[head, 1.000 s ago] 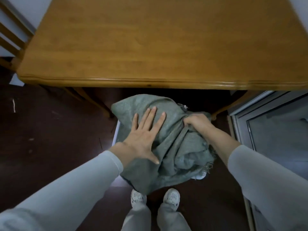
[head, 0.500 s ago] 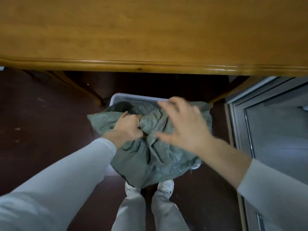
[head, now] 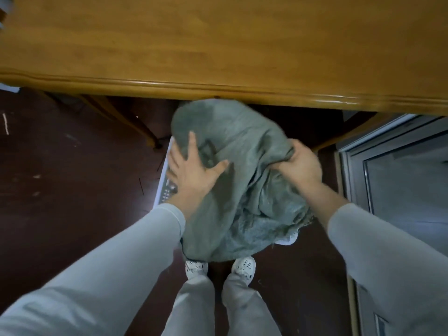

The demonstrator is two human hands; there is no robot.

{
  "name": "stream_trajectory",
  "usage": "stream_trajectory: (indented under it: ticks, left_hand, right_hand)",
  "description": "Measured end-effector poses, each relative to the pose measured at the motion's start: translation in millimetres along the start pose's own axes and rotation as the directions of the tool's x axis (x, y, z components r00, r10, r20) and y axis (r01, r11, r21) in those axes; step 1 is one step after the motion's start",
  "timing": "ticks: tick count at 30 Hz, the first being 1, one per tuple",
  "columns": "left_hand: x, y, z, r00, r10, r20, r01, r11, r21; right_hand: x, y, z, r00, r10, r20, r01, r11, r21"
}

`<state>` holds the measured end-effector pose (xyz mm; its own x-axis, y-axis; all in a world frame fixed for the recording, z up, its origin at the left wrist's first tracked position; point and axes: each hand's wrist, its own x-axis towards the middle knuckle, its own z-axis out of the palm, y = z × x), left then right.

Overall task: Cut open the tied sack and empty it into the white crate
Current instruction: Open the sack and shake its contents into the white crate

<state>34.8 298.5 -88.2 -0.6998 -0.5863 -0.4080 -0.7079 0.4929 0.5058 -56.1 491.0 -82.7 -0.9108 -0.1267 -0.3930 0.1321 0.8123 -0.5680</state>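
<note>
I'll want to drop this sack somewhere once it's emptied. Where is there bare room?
The wooden tabletop is bare across its visible width. Dark floor left of the white crate is open too. It is crowded at the crate itself: the grey sack, both hands and the shoes fill it.

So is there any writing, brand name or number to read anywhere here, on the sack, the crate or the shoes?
None can be read.
Grey-green sack: plain woven cloth, no print showing.
White crate: only a perforated wall shows beside the left hand; no label.
White shoes: small holes, no logo legible.
Wooden table: bare wood.
The right hand bunches the sack, so its folds may hide something.
</note>
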Motion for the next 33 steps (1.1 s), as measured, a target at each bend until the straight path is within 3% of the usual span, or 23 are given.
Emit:
stream_trajectory:
  ticks: [1,3,4,6,9,12,17,29,33]
  left_hand:
    - [-4,-4,1,0.977,-0.179,0.113,0.194,0.972,-0.132]
    - [-8,-12,2,0.821,-0.402,0.405,0.541,0.774,-0.329]
    - [-13,-14,1,0.748,-0.418,0.516,0.636,0.673,-0.378]
    - [-21,-13,-2,0.682,-0.378,0.626,0.705,0.569,-0.423]
    - [-28,-4,-14,0.675,-0.294,0.677,0.706,0.524,-0.476]
    - [-28,6,-28,0.720,-0.215,0.660,0.657,0.517,-0.548]
    - [-33,13,-48,0.741,-0.169,0.650,0.648,0.433,-0.626]
    - [-54,36,-86,0.788,-0.024,0.615,0.544,0.494,-0.678]
    - [-60,40,-98,0.800,0.007,0.600,0.514,0.508,-0.692]
  right_hand:
    - [5,-2,-9,0.999,0.045,-0.013,-0.043,0.995,0.086]
    - [10,-12,-21,0.996,0.082,-0.022,-0.077,0.985,0.156]
    - [11,-18,-23,0.996,0.083,-0.031,-0.076,0.980,0.184]
    - [8,-31,-27,0.996,0.080,-0.041,-0.067,0.964,0.258]
    - [-3,-53,-33,0.997,0.069,-0.034,-0.052,0.931,0.360]
    - [-18,-72,-38,0.999,0.022,-0.043,-0.002,0.912,0.409]
    - [-45,-93,-55,0.997,-0.039,-0.073,0.067,0.894,0.443]
    - [-102,-133,-96,0.984,-0.076,-0.160,0.152,0.828,0.539]
    - [-116,-142,-106,0.965,-0.103,-0.243,0.210,0.858,0.469]
